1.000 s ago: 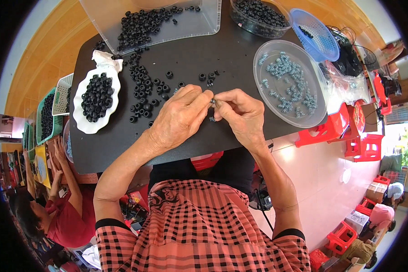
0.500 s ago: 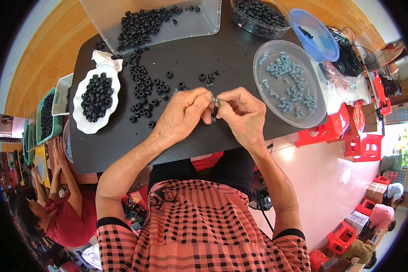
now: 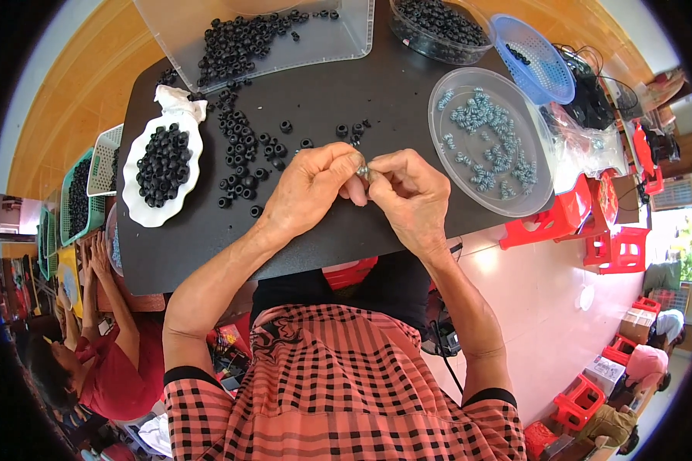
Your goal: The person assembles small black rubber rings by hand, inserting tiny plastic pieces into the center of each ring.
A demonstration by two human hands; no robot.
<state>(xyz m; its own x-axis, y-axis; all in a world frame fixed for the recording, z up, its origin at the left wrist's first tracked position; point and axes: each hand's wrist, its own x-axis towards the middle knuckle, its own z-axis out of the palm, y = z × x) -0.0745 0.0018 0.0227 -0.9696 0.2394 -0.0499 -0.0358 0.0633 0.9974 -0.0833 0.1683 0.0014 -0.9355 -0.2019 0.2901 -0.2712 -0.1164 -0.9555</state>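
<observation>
Over the dark table (image 3: 361,92) my left hand (image 3: 315,184) and my right hand (image 3: 414,188) meet, both closed in a pinch. Between their fingertips is a small silvery coil spring (image 3: 364,170), mostly covered by the fingers. To the right, a round clear plastic lid (image 3: 507,87) bears many loose blue-grey springs (image 3: 480,115). Small black barrel-shaped parts with holes (image 3: 242,146) lie scattered left of my left hand, and a few more black parts (image 3: 343,131) sit just beyond my fingers.
A white scalloped dish (image 3: 138,201) of black parts stands at the left. At the back are a clear bin (image 3: 315,54), a round clear tub (image 3: 438,50) and a blue basket (image 3: 553,81). Red stools (image 3: 546,219) stand on the right; a co-worker (image 3: 123,369) sits at the left.
My fingertips have closed further around the spring and shifted slightly. My left fingers have turned a little, and the black parts on the table stay put.
</observation>
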